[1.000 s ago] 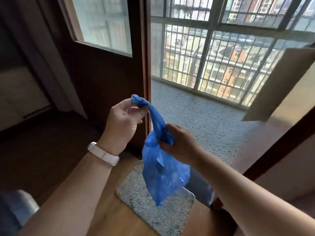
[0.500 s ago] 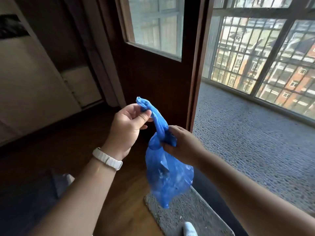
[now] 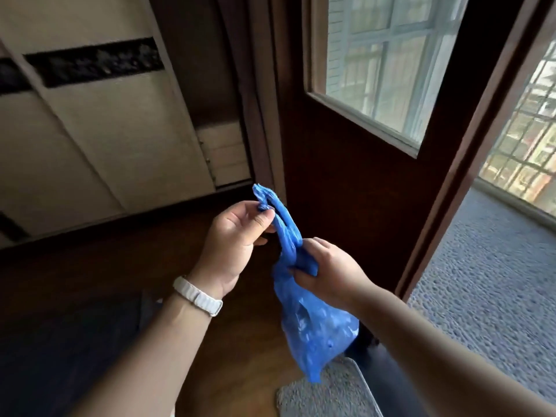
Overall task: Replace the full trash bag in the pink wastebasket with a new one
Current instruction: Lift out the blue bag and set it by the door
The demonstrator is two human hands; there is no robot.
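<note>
While left hand (image 3: pixel 231 239) pinches, right hand (image 3: pixel 328 272) grips bag (image 3: pixel 319 332).

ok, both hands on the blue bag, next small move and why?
Probably loop the twisted tail round the neck to knot it: the left hand pinches the tail of the blue bag, the right hand grips its neck, the filled body hangs free, and no knot shows yet.
</note>
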